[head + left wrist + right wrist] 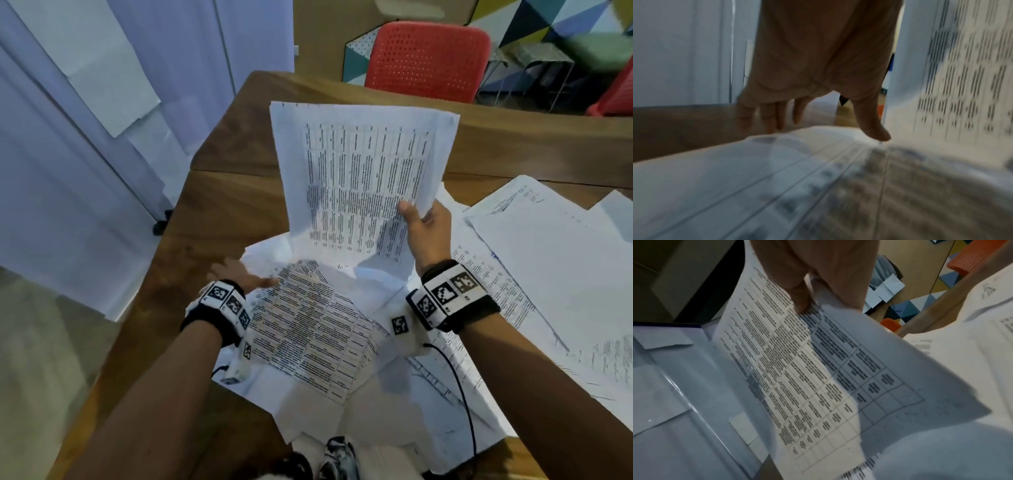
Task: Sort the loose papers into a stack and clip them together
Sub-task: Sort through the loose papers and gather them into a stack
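Gathering papers: a few in hand, most still loose, no clip seen.

The right hand (423, 228) is pinching a small sheaf (359, 171) by its near right corner, thumb on the printed face and fingers (842, 280) curled behind, holding it upright above the desk (226, 192); the right wrist view is showing at least two sheets in it, and the exact count cannot be told. The left hand (236, 274) is reaching with straight, spread fingers (766, 113), gripping nothing, over the left edge of the loose papers (308, 329) lying overlapped near the body. More sheets (548, 257) are lying fanned to the right; they overlap too much to count. By my judgement the stack is only begun: collecting, squaring and clipping are all left. One red chair (428, 58) is standing beyond the desk.
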Demonstrator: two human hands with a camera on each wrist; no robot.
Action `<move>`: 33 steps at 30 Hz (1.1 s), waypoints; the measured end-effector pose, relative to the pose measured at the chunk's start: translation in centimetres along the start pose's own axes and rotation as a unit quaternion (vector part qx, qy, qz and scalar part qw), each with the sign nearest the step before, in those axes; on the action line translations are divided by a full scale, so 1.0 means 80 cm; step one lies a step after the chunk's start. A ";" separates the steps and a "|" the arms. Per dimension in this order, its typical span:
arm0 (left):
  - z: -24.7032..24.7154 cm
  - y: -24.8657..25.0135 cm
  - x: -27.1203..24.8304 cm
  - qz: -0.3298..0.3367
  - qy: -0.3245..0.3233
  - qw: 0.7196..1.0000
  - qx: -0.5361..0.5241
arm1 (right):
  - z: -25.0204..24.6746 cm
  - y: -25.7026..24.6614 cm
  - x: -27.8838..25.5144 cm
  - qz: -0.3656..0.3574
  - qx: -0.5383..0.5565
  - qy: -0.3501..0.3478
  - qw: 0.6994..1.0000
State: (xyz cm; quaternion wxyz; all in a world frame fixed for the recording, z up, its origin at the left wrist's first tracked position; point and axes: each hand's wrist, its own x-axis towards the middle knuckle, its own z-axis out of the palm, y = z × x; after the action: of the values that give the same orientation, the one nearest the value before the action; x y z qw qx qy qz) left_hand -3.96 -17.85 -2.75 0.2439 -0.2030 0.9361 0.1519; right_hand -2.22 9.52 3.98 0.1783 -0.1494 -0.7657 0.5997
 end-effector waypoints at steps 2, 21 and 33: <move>0.012 -0.012 -0.011 -0.043 0.014 0.997 0.058 | 0.001 -0.007 0.010 -0.009 0.003 0.015 1.000; -0.006 -0.050 0.015 -0.005 -0.012 0.979 -0.204 | 0.066 0.064 -0.034 0.117 -0.321 -0.288 0.895; 0.006 -0.076 0.034 0.050 -0.006 0.946 -0.319 | 0.079 0.037 -0.116 -0.145 -0.280 -0.444 0.839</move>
State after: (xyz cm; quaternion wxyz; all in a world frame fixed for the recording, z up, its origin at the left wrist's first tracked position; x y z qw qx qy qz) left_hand -3.21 -23.82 -5.68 0.1645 -0.2223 0.8460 0.4559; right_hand 3.21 0.65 -1.16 -0.1450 0.2017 -0.9110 0.3294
